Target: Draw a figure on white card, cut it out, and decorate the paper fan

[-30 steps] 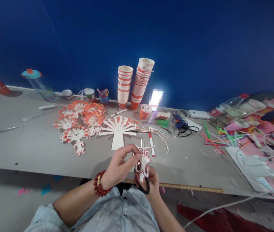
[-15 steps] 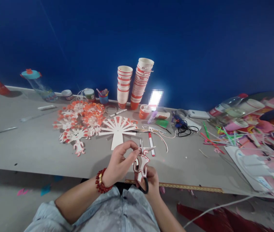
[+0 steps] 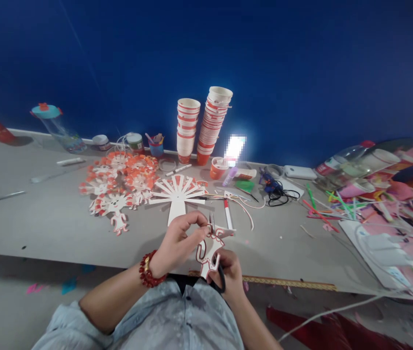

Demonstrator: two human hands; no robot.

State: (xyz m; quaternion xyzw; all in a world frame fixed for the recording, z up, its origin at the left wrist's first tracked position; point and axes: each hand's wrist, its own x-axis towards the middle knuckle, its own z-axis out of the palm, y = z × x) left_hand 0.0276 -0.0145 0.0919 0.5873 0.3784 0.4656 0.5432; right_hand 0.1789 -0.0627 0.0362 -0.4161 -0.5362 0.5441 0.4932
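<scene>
Left hand (image 3: pixel 186 240): thumb and index finger pinched on upper edge of red-outlined white paper cutout (image 3: pixel 210 250). Right hand (image 3: pixel 231 272): fingers curled around black handle of scissors (image 3: pixel 222 278), blades pointing away from person; blade gap unclear. Cutout held above front edge of gray table (image 3: pixel 275 253), partly covering scissors. Just beyond hands: fan-shaped white paper piece (image 3: pixel 177 211), red-and-white marker (image 3: pixel 227 213). Farther left: pile of orange-and-white paper figures (image 3: pixel 118 180).
</scene>
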